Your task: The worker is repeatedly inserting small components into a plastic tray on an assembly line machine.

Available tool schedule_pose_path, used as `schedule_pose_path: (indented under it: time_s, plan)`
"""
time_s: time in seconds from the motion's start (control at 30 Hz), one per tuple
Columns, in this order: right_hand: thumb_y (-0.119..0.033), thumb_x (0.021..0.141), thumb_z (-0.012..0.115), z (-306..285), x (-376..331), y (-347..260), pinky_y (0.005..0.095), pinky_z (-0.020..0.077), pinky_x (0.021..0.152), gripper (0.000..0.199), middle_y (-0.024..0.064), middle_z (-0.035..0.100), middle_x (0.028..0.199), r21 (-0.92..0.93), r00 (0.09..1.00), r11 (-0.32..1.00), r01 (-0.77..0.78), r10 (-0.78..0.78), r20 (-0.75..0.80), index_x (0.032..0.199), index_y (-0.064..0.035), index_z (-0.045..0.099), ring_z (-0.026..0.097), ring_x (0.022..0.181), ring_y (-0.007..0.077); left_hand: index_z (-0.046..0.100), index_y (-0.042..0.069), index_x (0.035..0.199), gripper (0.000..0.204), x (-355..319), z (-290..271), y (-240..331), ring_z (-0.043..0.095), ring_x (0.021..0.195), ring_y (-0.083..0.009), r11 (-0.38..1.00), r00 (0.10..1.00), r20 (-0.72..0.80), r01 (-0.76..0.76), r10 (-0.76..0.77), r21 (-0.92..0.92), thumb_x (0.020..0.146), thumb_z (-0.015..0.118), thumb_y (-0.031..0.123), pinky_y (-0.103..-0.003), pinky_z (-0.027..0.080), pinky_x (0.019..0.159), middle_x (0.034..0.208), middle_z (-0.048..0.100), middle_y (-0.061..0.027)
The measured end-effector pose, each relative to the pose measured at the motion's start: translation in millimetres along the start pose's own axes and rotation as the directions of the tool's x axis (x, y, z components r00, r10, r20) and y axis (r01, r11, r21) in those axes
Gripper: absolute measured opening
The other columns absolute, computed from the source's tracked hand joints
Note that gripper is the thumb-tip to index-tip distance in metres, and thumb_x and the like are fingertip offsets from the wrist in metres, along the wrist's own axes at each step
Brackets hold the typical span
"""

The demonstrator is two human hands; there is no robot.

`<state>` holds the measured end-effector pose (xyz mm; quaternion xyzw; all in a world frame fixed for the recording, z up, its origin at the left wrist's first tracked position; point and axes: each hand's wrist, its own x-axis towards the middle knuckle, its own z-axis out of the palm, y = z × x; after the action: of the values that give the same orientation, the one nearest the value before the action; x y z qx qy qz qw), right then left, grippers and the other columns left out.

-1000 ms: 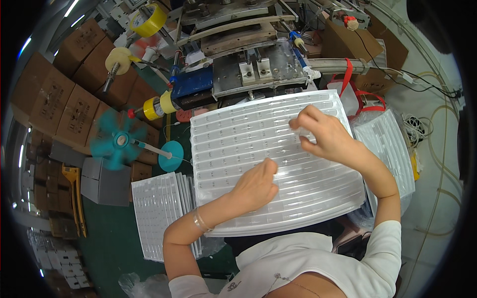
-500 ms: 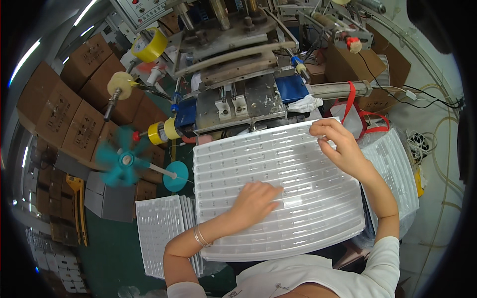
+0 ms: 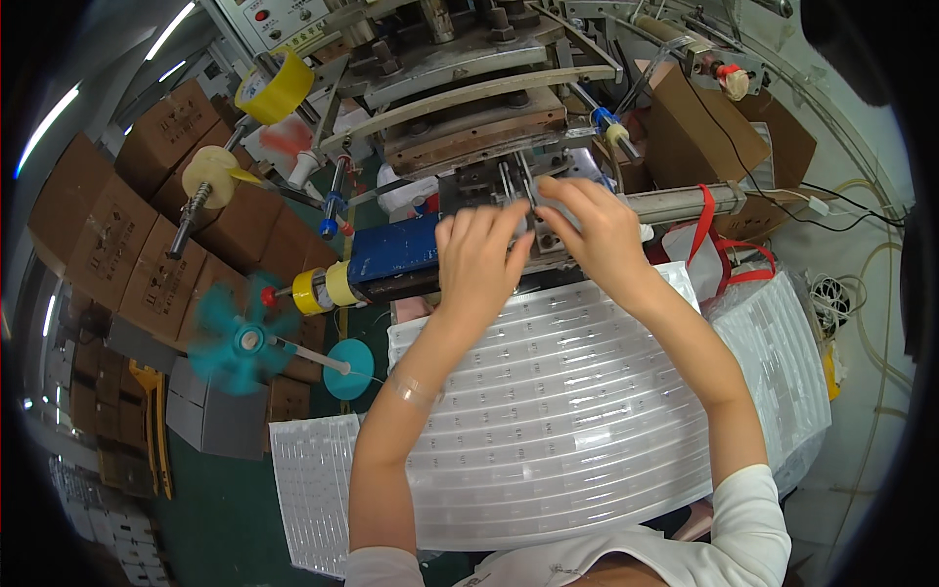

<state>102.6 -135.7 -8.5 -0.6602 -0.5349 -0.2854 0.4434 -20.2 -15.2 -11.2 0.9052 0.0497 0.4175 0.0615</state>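
My left hand (image 3: 479, 259) and my right hand (image 3: 599, 240) meet over the metal fixture (image 3: 548, 252) below a press. Fingers of both hands are bent and drawn together near two thin upright metal parts (image 3: 514, 183). Whatever lies between the fingertips is too small or too covered to make out. Nearer to me, under my forearms, lies a large white sheet-like tray (image 3: 548, 421) with many narrow rows of small clear pieces.
The heavy press head (image 3: 479, 127) hangs just beyond my hands. A blue plate (image 3: 396, 249) flanks the fixture on the left. Yellow tape rolls (image 3: 277, 88), a spinning teal fan (image 3: 248, 338) and stacked cartons (image 3: 127, 245) stand left. More white trays (image 3: 773, 352) lie right.
Both hands have left the white tray and moved forward to the fixture. The fixture now sits further right, with more of the blue plate showing at its left.
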Motion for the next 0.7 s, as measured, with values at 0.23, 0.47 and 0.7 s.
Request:
schedule_pose_path:
  time_s: [0.23,0.47,0.7]
  plan:
    - [-0.018,0.082,0.066,47.3,3.3,16.8,0.0351,0.0509,0.069,0.02,0.0063,0.065,0.084,-0.292,0.996,0.956,0.017,0.009,0.087,0.099,-0.0088,0.064,0.063,0.083,0.0254,0.067,0.008,0.103,0.028,-85.7,-68.2,22.7,0.057,0.088,-0.0237,0.891,0.901,0.396,0.319,-0.179,-0.323,0.076,0.072,0.012,-0.032,0.044,0.076,0.089,0.062,-0.0069]
    - [-0.024,0.084,0.065,-16.1,-26.7,4.6,0.0395,0.0457,0.087,0.042,0.0129,0.06,0.113,-0.206,0.979,0.972,-0.115,0.146,0.142,0.122,-0.0073,0.055,0.058,0.101,0.0336,0.067,0.008,0.101,0.023,-113.0,-98.0,26.4,0.059,0.094,-0.0225,0.758,0.791,0.552,0.524,-0.265,-0.388,0.079,0.071,0.015,-0.032,0.047,0.079,0.097,0.062,-0.0081]
    - [-0.015,0.081,0.064,-124.1,-65.4,-43.7,0.0354,0.0518,0.065,0.03,0.0069,0.062,0.093,0.02,0.729,1.0,-0.011,-0.005,0.684,0.11,-0.0106,0.063,0.064,0.082,0.0255,0.062,0.003,0.104,0.019,-117.5,-123.9,40.0,0.061,0.093,-0.012,0.477,0.707,0.626,0.697,-0.33,-0.535,0.086,0.06,0.009,-0.028,0.045,0.081,0.097,0.07,-0.0078]
